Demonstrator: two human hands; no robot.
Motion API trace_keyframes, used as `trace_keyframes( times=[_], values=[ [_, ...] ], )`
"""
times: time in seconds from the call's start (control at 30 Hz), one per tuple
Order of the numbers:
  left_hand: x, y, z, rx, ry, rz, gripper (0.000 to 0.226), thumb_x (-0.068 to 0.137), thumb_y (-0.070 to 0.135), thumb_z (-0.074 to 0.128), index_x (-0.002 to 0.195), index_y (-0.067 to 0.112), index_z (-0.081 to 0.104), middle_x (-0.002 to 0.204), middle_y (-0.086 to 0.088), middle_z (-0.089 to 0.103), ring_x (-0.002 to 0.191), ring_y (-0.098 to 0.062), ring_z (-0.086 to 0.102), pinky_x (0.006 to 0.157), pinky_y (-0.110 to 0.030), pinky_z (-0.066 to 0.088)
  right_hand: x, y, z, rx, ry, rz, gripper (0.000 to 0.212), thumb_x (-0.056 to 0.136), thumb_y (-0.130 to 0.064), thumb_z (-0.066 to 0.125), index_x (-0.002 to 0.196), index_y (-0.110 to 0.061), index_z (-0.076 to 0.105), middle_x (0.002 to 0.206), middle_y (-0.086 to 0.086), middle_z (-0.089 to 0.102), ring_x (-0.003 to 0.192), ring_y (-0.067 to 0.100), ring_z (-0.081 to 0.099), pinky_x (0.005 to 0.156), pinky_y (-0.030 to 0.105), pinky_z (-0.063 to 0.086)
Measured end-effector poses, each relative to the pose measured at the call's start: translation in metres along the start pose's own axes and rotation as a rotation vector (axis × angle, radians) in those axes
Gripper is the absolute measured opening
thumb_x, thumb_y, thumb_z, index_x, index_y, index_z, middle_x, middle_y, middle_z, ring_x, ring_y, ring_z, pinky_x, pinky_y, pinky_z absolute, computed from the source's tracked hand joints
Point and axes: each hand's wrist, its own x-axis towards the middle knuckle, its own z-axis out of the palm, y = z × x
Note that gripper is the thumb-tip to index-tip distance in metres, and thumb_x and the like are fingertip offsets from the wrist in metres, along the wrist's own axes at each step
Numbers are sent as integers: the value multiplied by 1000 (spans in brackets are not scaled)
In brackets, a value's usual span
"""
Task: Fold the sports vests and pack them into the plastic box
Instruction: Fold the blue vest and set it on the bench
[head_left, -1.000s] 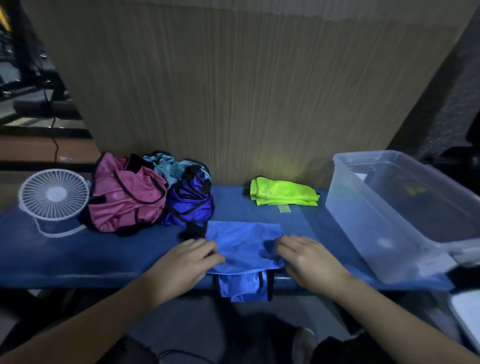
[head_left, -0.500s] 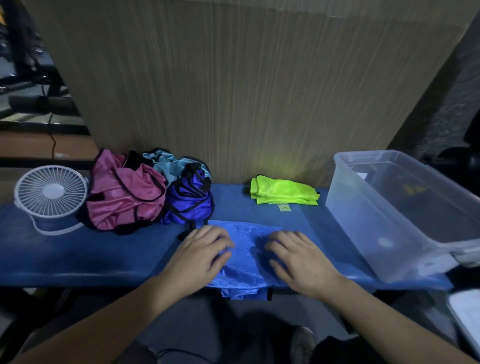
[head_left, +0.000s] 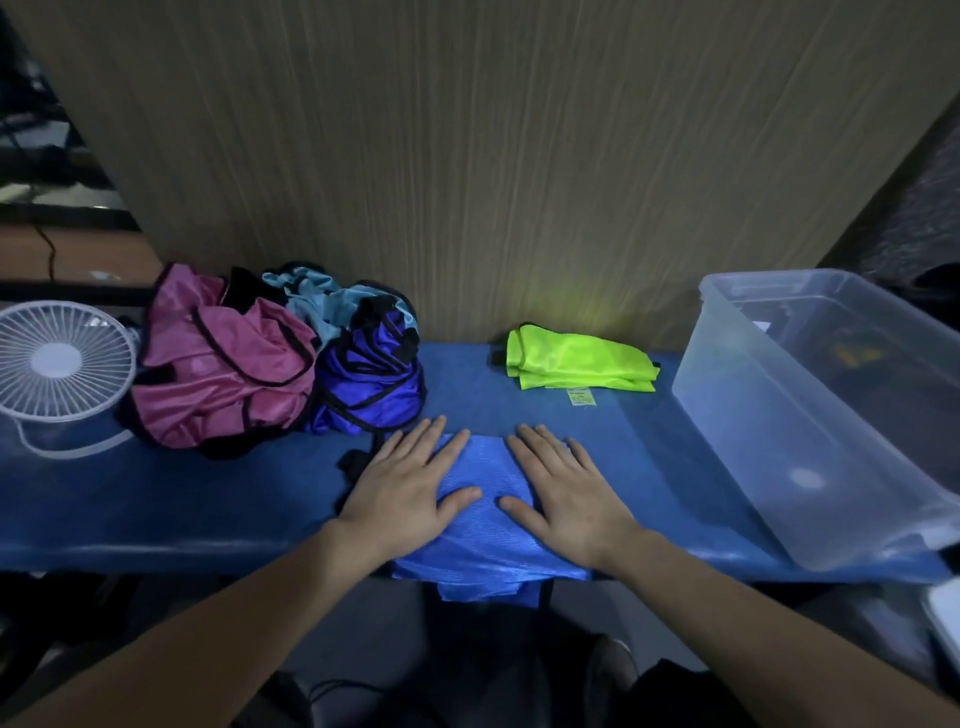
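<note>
Both hands slid forward from the near edge, left hand (head_left: 410, 493) and right hand (head_left: 569, 496) now flattened, fingers straightened, on the blue vest (head_left: 485, 514).

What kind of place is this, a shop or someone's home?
Hard to say; probably a workroom or storeroom. A blue-covered bench stands against a wood-grain panel, with crumpled sports vests, a small white fan and a clear plastic box.

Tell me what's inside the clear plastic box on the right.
No vest shows inside the clear plastic box. Through its walls only dim shapes and a yellowish patch appear, perhaps beneath or behind it. The folded neon yellow vest lies outside, on the blue table.
</note>
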Motion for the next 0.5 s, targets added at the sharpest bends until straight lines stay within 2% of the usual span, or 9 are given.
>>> trace_keyframes(
  times=[0.1,0.2,0.27,0.37,0.43,0.5],
  values=[
    [2,1,-5,5,-55,-26,86,87,79,7,160,33,4,169,1,1,155,-15,-1,121,-34,-6,2,-2,-3,16,-19,7,91,87,-76,5,160,-22,10,167,-3,4,154,14,-4,125,42,0],
    [3,2,-14,-7,-135,-58,83,91,78,18,160,35,1,169,5,-3,155,-11,-4,123,-37,-7,3,1,-8,115,-55,20,83,92,-74,20,159,-27,11,167,-8,4,153,9,-4,125,39,-2],
    [6,1,-20,-22,-147,-67,90,86,84,18,160,34,8,168,8,7,154,-10,5,124,-39,-5,6,5,-16,198,-61,39,76,94,-69,36,157,-30,20,165,-13,12,152,6,6,123,33,2],
    [14,-7,-31,-49,-84,-80,99,74,83,9,157,31,26,157,10,35,145,-13,29,121,-36,8,13,10,-29,240,-19,69,62,94,-60,51,148,-33,38,148,-14,40,138,9,34,111,29,20],
    [22,-14,-38,-55,-97,-106,96,77,83,21,154,28,33,148,7,44,138,-18,38,116,-35,17,19,12,-34,236,-11,81,61,89,-57,60,143,-34,42,133,-12,47,129,12,41,102,31,27],
    [30,-19,-42,-39,-161,-122,83,84,77,47,150,28,40,138,5,47,133,-20,42,110,-35,24,26,12,-37,242,-27,92,65,83,-55,68,141,-34,45,127,-10,48,125,14,41,95,31,28]
  ],
)
